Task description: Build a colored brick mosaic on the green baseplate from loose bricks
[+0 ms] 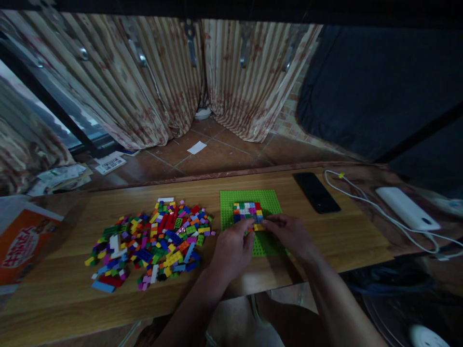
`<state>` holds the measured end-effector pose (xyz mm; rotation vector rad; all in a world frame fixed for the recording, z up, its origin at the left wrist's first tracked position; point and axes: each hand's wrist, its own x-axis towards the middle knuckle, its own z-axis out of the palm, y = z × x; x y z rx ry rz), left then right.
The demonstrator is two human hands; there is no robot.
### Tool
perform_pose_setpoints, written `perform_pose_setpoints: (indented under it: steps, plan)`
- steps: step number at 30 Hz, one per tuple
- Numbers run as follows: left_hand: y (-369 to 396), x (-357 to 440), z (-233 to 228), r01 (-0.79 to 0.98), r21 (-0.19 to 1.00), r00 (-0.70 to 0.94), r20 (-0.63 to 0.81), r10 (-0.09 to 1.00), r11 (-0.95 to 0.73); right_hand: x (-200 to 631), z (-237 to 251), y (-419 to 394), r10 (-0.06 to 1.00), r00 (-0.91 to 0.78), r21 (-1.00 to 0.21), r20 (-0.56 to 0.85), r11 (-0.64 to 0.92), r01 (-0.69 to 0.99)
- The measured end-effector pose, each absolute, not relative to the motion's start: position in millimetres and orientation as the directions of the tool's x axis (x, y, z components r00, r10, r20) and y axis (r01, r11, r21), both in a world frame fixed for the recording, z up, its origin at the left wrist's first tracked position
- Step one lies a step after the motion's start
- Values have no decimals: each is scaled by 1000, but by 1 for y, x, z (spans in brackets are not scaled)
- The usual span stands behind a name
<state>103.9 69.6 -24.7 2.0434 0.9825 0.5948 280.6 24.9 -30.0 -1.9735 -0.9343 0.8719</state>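
Note:
A small, many-coloured structure of toy building bricks [249, 210] rests on a green studded baseplate [269, 198]. My left hand [233, 245] covers its front left corner, with bent index finger and thumb closed against the bricks. From the right side, my right hand [292, 235] presses curled fingertips to the structure's front right edge, by a yellow brick [258, 227]. Both hands hide part of the front rows, and any loose brick between the fingers is too small to make out. To the left of my left hand spreads a pile of loose bricks [162, 243] in mixed colours.
A black phone [316, 193] lies on the wooden table [202, 192], right of the baseplate. Farther right are a white power bank [408, 208] and a looped white cable [383, 207]. An orange and white bag [25, 243] sits at the left edge. Striped curtains hang beyond.

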Motion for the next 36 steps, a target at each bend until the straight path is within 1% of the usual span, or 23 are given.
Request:
perform_pose_setpoints:
  steps: [2,4,6,9,12,18,21,24,26,28,29,31,33,36]
  plan:
    - [71,103,-23,443,804,578,81,812,-396,283,-26,25,814,500,-852,-296,-461,247]
    - [74,101,-21,449,806,562,79,823,-384,283,-23,25,805,509,-838,-304,-480,259]
    - [78,99,-19,454,811,552,70,831,-370,281,-22,27,821,513,-804,-252,-473,361]
    - [82,94,-18,454,811,537,80,840,-368,275,-25,29,837,527,-697,-149,-467,544]
    - [85,91,-18,452,813,506,107,856,-368,269,-30,30,831,546,-630,-104,-480,610]
    - [89,87,-18,461,834,436,85,896,-303,267,-33,30,844,529,-633,-92,-460,623]
    - [92,84,-19,479,837,400,61,914,-265,271,-26,28,846,523,-661,-107,-453,598]
    - [95,80,-17,483,844,371,41,928,-231,272,-16,21,815,576,-663,-65,-467,585]
    - [97,77,-16,475,854,343,41,938,-211,268,-13,14,796,605,-609,23,-469,639]
    - [100,75,-14,466,863,314,43,948,-194,261,-16,6,818,566,-527,97,-441,727]
    - [102,73,-13,463,867,306,42,951,-187,256,-20,3,842,529,-484,104,-422,767]
    - [106,70,-12,452,872,299,50,953,-187,248,-31,-3,881,467,-410,74,-400,820]
    - [110,66,-11,433,879,298,71,952,-201,244,-40,-6,897,440,-357,45,-397,846]
    - [116,60,-10,412,889,251,97,963,-197,247,-47,-5,910,413,-346,32,-378,859]
